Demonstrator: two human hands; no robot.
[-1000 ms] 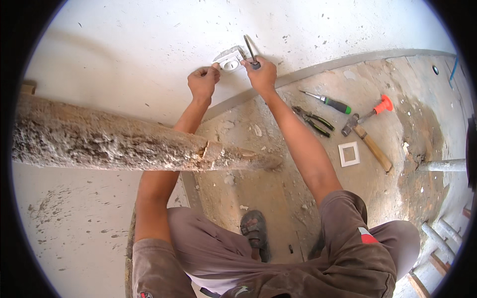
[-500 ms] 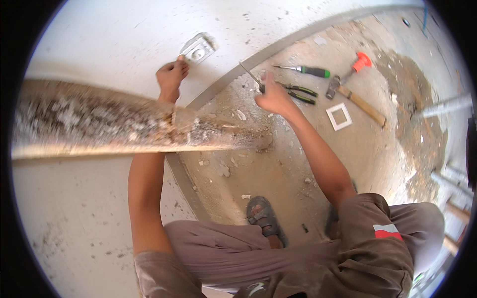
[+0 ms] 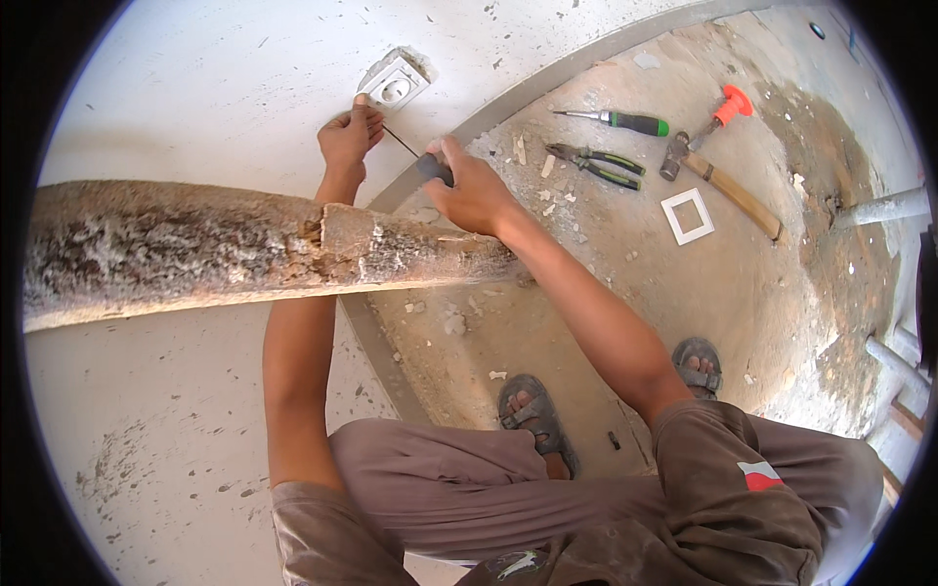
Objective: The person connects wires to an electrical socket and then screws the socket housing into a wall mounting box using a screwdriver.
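A white wall socket [image 3: 396, 90] is set in a rough hole low on the white wall. My left hand [image 3: 344, 145] is closed at its lower left corner, thumb on the edge. My right hand [image 3: 469, 190] grips a screwdriver by its dark handle [image 3: 434, 169]. The thin shaft slants up-left toward my left fingers below the socket; where the tip rests is hard to see. On the floor to the right lie a green-and-black screwdriver [image 3: 635, 123], pliers [image 3: 611, 174], a wooden-handled hammer [image 3: 738, 195], an orange-guarded chisel [image 3: 735, 105] and a square white frame [image 3: 687, 217].
A thick, crusty wooden beam [image 3: 166, 259] crosses over my left forearm from the left, ending near my right forearm. Grey pipes [image 3: 879, 210] are at the right. My sandalled feet [image 3: 528, 420] stand on the dusty floor [image 3: 459, 361], strewn with small chips.
My right hand has left the socket's right side and moved down, its screwdriver now slanting up-left from below. The view has shifted; my left hand stays at the socket's left corner.
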